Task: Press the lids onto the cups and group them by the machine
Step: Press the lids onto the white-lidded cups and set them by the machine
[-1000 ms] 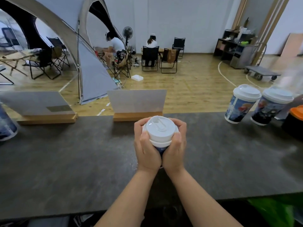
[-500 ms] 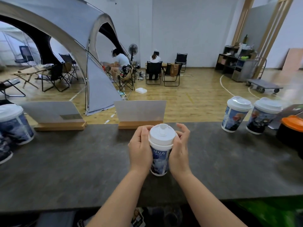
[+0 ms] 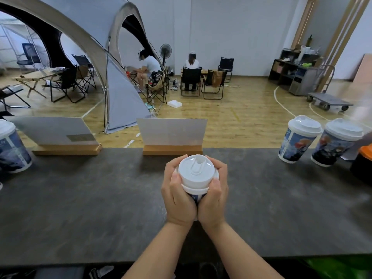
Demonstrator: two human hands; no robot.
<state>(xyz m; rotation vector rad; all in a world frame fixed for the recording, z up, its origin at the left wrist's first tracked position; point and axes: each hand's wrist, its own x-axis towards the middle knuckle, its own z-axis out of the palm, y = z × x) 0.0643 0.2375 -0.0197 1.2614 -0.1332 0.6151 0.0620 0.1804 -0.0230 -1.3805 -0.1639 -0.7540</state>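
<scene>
Head view: a dark grey, matte, faintly mottled tabletop (image 3: 80, 208) runs across the foreground, with a wooden gym floor and a grey tent (image 3: 120, 81) behind it. Two flat grey sign panels in wooden bases (image 3: 172, 133) stand upright along the far edge.

At centre, the left hand (image 3: 178, 200) and right hand (image 3: 214, 198) are pressed together, both wrapped around one paper cup (image 3: 196, 195). Its smooth white plastic domed lid (image 3: 196, 171) faces up and tips slightly toward the camera; the cup's long axis is near vertical.

At far right, two lidded printed cups (image 3: 298, 141) stand upright, side by side, beside a black machine with an orange top (image 3: 365, 158). Another lidded cup (image 3: 12, 150) stands at far left.
</scene>
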